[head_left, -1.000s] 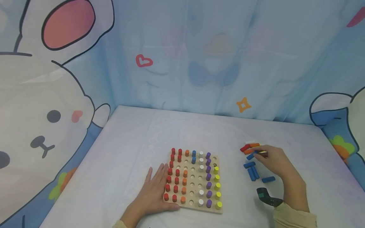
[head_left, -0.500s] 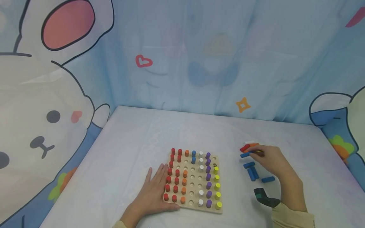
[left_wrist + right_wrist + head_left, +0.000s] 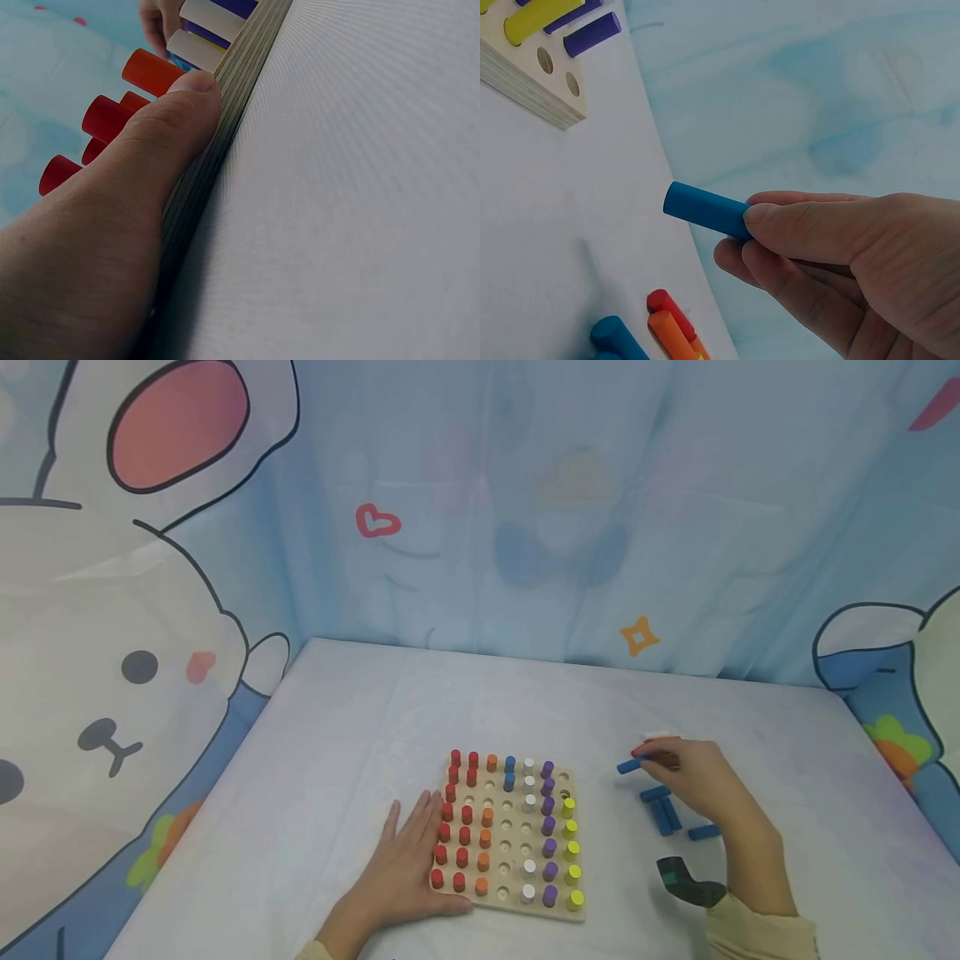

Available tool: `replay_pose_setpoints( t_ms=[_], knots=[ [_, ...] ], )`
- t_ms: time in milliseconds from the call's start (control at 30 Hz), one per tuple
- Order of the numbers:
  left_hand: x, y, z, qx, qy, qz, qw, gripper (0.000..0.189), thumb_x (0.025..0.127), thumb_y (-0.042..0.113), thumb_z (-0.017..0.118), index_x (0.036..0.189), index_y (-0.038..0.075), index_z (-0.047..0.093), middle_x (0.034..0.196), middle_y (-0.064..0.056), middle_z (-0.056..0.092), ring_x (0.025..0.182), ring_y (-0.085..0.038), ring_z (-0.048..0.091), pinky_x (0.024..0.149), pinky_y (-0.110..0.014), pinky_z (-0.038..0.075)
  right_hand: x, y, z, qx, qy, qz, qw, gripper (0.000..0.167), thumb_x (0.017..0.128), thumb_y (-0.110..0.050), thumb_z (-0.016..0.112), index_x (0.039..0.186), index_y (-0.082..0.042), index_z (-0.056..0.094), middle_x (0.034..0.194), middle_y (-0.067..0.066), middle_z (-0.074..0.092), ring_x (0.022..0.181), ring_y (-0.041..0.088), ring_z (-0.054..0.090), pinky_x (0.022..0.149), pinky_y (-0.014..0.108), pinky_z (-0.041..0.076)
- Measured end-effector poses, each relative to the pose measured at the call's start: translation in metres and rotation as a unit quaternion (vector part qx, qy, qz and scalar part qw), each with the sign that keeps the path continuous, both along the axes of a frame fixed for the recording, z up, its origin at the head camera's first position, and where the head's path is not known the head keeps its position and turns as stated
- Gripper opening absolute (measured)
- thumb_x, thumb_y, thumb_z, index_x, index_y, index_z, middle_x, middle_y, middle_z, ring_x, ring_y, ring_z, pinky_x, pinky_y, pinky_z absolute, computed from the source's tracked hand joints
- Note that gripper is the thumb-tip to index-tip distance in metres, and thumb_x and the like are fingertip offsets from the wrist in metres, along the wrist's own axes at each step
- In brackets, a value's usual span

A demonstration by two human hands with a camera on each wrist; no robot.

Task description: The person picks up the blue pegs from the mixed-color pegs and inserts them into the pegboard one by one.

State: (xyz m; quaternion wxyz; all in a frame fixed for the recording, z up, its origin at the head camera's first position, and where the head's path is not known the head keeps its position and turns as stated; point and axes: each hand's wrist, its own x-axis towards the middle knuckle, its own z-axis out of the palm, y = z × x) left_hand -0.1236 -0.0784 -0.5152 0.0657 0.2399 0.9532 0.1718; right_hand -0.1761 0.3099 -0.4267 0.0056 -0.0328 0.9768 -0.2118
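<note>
A wooden pegboard (image 3: 516, 827) stands on the white cloth with rows of red, orange, blue, white, purple and yellow pegs, and bare holes among them. My left hand (image 3: 408, 868) lies spread along its left side, fingers straight, the thumb (image 3: 169, 112) against the near edge. Between thumb and fingertips, my right hand (image 3: 693, 777) pinches a blue peg (image 3: 707, 208) by one end. The peg is held up off the cloth, tilted, its free end pointing toward the board. Several loose blue pegs (image 3: 663, 814) lie just below the right hand.
Behind the right hand lie a loose red peg (image 3: 671, 307) and orange pegs (image 3: 671, 330), partly hidden in the head view. A separate blue peg (image 3: 703, 832) is near the right forearm. A dark wrist camera (image 3: 690, 883) juts from the right wrist. A printed curtain (image 3: 562, 527) hangs behind the table.
My right hand has moved left with the blue peg, from among the loose pegs toward the board. The left hand and the board have stayed put.
</note>
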Motion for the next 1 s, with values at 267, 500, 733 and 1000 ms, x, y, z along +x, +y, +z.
replay_pose_setpoints(
  t_ms=[267,500,733,1000],
  knots=[
    [0.0,0.0,0.0,-0.001,-0.001,-0.001,1.0,0.131,0.061,0.094,0.043,0.154,0.011,0.003,0.162,-0.003,0.007,0.149,-0.02,0.003,0.117,-0.055,-0.004,-0.002,-0.011,0.004,0.005,-0.017,0.0,0.9998,0.024,0.09,-0.014,0.064,0.112,-0.006,0.067,0.109,0.015,0.068,0.1,0.034,0.064,0.083,0.048,0.055],
    [0.0,0.0,0.0,-0.002,-0.001,-0.001,1.0,0.131,0.06,0.094,0.043,0.154,0.011,0.004,0.162,-0.003,0.007,0.15,-0.02,0.003,0.117,-0.055,-0.005,-0.002,-0.019,0.006,-0.002,-0.017,0.01,0.9998,0.024,0.089,-0.013,0.066,0.111,-0.006,0.068,0.105,0.013,0.069,0.099,0.032,0.065,0.083,0.047,0.055],
    [-0.001,0.0,-0.001,-0.007,0.001,-0.003,1.0,0.13,0.061,0.094,0.041,0.154,0.011,0.005,0.161,-0.003,0.008,0.15,-0.02,0.003,0.117,-0.056,-0.004,-0.001,-0.024,0.009,-0.005,0.001,0.027,0.9996,0.021,0.088,-0.012,0.066,0.108,-0.006,0.069,0.105,0.011,0.069,0.098,0.031,0.065,0.083,0.047,0.055],
    [-0.001,0.0,0.0,-0.008,-0.003,-0.002,1.0,0.129,0.061,0.094,0.041,0.154,0.012,0.004,0.161,-0.002,0.008,0.15,-0.02,0.003,0.117,-0.057,-0.004,0.001,-0.028,0.011,-0.006,0.028,0.041,0.9987,0.018,0.086,-0.007,0.067,0.104,-0.006,0.07,0.1,0.009,0.067,0.095,0.029,0.066,0.082,0.046,0.056]
  ],
)
